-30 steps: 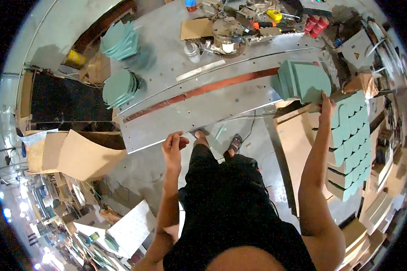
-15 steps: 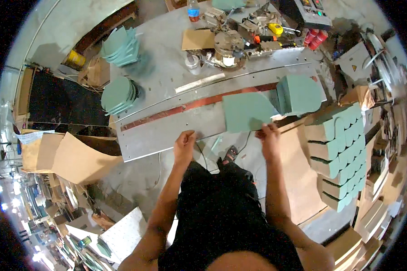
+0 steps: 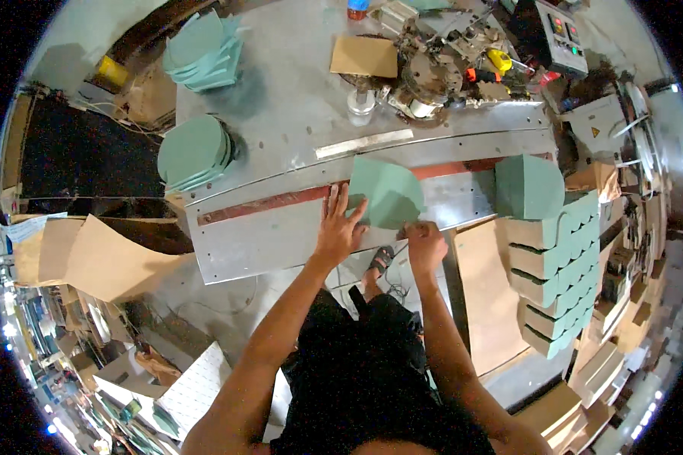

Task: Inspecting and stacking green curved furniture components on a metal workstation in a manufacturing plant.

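A flat green sheet (image 3: 387,193) with one rounded side lies on the metal table (image 3: 273,250), partly over its reddish-brown strip. My left hand (image 3: 341,231) is open, fingers spread, with the fingertips against the sheet's left edge. My right hand (image 3: 426,244) is closed at the sheet's near right corner, pinching its edge between thumb and fingers. To the right, at the table's end, stands a thick stack of like green pieces (image 3: 530,187). Two more piles sit on the left: a neat rounded stack (image 3: 193,152) and a fanned-out stack (image 3: 201,53) behind it.
Rows of green-faced stacks (image 3: 561,273) rest on cardboard (image 3: 489,296) at the right. Greasy machinery (image 3: 429,80), a brown board (image 3: 364,57) and a clear jar (image 3: 361,106) occupy the back. A control box (image 3: 558,38) stands at far right, an open carton (image 3: 114,258) at left.
The green sheet has moved left and turned, its rounded side now facing right. My left hand has opened and reached its left edge. My right hand has moved left with the sheet.
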The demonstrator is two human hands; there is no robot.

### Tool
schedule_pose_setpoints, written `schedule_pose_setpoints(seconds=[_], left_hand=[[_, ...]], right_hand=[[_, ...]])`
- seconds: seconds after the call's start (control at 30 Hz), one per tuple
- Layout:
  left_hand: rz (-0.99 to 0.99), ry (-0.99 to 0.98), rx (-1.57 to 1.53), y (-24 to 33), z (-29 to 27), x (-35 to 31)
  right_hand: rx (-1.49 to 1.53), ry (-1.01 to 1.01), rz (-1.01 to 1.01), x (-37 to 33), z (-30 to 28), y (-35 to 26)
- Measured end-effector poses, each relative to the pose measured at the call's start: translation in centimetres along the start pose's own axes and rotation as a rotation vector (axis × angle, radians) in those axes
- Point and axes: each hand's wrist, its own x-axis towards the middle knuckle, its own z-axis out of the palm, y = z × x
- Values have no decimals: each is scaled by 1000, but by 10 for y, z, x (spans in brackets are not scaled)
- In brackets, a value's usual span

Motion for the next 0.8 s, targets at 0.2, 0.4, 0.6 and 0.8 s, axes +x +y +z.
schedule_pose_setpoints(seconds=[0.2, 0.4, 0.6, 0.8], left_hand=[[73, -6, -55, -1, 4, 24], [82, 44, -43, -1, 19, 56], [66, 29, 0, 5, 19, 80], [-73, 40, 27, -7, 6, 74]], right_hand=[[-372, -25, -378, 9, 5, -3], [-330, 103, -490, 50, 10, 4], [-276, 122, -613, 80, 3, 0], [-342, 21, -570, 87, 21, -20]])
